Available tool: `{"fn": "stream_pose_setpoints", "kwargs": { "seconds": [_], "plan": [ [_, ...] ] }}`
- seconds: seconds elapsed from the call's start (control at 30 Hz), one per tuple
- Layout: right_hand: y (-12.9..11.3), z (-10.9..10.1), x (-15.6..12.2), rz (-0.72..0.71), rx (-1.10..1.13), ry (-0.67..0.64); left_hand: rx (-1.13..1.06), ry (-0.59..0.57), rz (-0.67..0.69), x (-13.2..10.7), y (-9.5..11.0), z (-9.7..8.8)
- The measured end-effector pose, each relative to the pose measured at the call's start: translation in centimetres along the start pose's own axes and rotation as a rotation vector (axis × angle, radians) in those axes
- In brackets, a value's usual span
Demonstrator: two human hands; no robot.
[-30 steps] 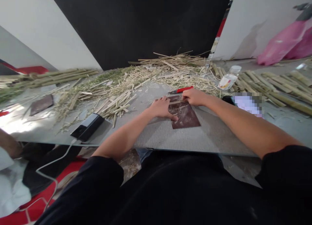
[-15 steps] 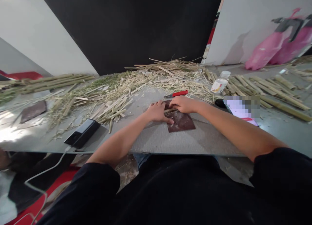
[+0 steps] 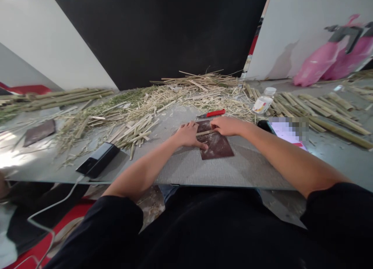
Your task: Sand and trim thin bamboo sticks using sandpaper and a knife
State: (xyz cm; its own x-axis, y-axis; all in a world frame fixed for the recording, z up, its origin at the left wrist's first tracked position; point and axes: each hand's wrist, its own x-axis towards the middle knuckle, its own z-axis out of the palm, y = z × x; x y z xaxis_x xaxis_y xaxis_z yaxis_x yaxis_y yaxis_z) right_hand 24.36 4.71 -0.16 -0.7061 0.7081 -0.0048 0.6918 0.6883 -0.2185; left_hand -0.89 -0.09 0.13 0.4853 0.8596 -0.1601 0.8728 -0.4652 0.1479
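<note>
A dusty reddish-brown sheet that looks like sandpaper point(image 3: 218, 148) lies on the table in front of me. My left hand point(image 3: 187, 135) rests flat at its left side, thumb stretched out over the sheet and fingers apart. Across the sheet runs a short pale bamboo strip point(image 3: 205, 133). The fingers of my right hand point(image 3: 226, 126) pinch the strip's right end; its left end reaches my left hand. Just beyond both hands is a red-handled knife point(image 3: 215, 113), its blade pointing left.
Heaped bamboo strips and shavings point(image 3: 163, 96) cover the back. A black box with a cable point(image 3: 97, 159) and another brown sheet point(image 3: 40, 132) are at left. Rightward are a phone point(image 3: 282, 133), a white-capped bottle point(image 3: 264, 101), split bamboo point(image 3: 329, 110) and pink spray bottles point(image 3: 317, 65).
My right hand has slid a little to the right, and more of the bamboo strip shows between my hands. My left hand has stayed in place.
</note>
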Motion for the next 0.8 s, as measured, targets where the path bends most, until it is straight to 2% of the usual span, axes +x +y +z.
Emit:
{"fn": "stream_pose_setpoints", "kwargs": {
  "seconds": [0.1,0.3,0.53,0.6,0.7,0.8],
  "plan": [
    [0.1,-0.1,-0.1,-0.006,-0.013,-0.002,-0.011,-0.006,-0.003,0.1,0.0,0.0],
    [2.0,0.5,0.3,-0.012,-0.088,0.098,-0.007,-0.010,-0.010,-0.1,0.2,-0.1],
    [-1.5,1.3,1.9,-0.139,-0.137,0.061,-0.007,0.066,0.021,0.0,0.1,0.2],
    [-0.7,1.0,1.9,-0.103,-0.121,0.055,-0.003,0.062,0.010,0.0,0.2,0.3],
    [1.4,0.5,1.6,0.025,-0.069,0.061,0.010,0.049,0.006,0.0,0.2,0.3],
    [1.3,0.7,1.7,0.021,-0.060,0.065,0.013,0.053,0.006,0.0,0.3,0.3]
  ]
}}
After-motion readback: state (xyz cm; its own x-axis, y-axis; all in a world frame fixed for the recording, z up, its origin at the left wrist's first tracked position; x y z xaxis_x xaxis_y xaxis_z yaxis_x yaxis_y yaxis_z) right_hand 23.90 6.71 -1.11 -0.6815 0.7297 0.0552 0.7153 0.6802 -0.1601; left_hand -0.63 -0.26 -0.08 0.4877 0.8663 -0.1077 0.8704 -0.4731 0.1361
